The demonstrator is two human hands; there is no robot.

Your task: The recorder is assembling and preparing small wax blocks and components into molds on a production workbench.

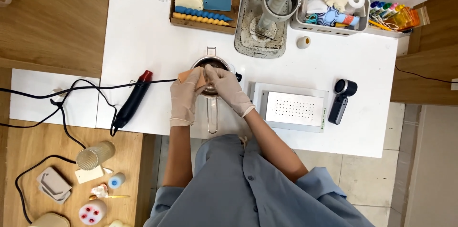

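Orange wax slab (191, 77) is being pinched by both gloved hands, left hand (184, 97) and right hand (228, 88), over the metal pot (210, 67) mid-table (138, 36). Snapping it directly above the pot is advisable.

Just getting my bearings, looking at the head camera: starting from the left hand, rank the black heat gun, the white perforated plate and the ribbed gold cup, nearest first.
From the left hand:
1. Black heat gun, just to its left on the white table.
2. White perforated plate, off to the right, past the right hand.
3. Ribbed gold cup, down-left on the wooden table, lying on its side.
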